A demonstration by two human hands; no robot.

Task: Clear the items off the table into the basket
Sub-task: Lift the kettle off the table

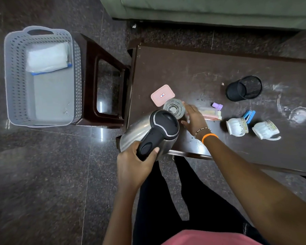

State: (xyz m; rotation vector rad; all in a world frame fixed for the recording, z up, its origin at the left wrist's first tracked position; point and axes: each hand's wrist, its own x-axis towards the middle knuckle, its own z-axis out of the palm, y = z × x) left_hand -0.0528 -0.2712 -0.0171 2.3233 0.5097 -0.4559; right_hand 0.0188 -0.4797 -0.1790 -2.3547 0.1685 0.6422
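The left hand (134, 160) has its grip clenched on the handle of a steel kettle (148, 132) at the worktop's (193, 71) near-left corner; the right hand (194, 119) curls around a glass (174, 107), grip seemingly closing; the basket (12, 82) sits far left; carrying both, the glass could slip.

Dim, soft indoor light; glare streaks on the polished floor (101, 106); wide-angle bending and blur at the edges.
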